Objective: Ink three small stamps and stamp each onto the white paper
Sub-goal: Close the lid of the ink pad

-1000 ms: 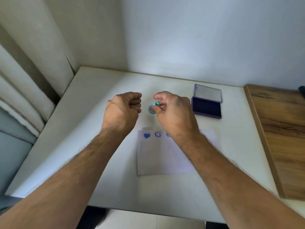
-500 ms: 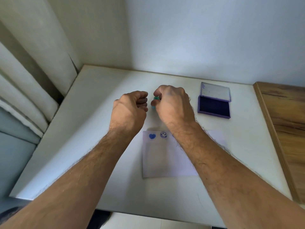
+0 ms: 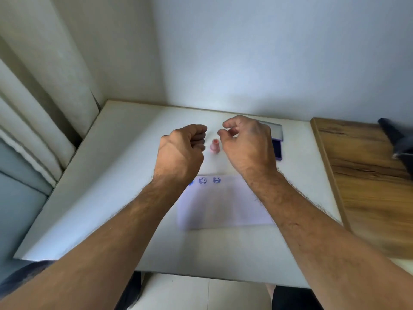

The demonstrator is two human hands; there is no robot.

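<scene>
Head view: pink stamp (image 3: 215, 146) stands between both hands.

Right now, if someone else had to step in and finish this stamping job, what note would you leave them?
Left hand: curled shut; whether it holds anything cannot be told.
Right hand: fingers loosely open, nothing visible in its grip, hovering beside the pink stamp.
Pink stamp stands upright on the white table between the hands.
Ink pad lies open, partly hidden behind the right hand.
White paper shows two smiley prints and a blue mark at the left wrist, so three prints seem done. Likely left: tidying up.
</scene>
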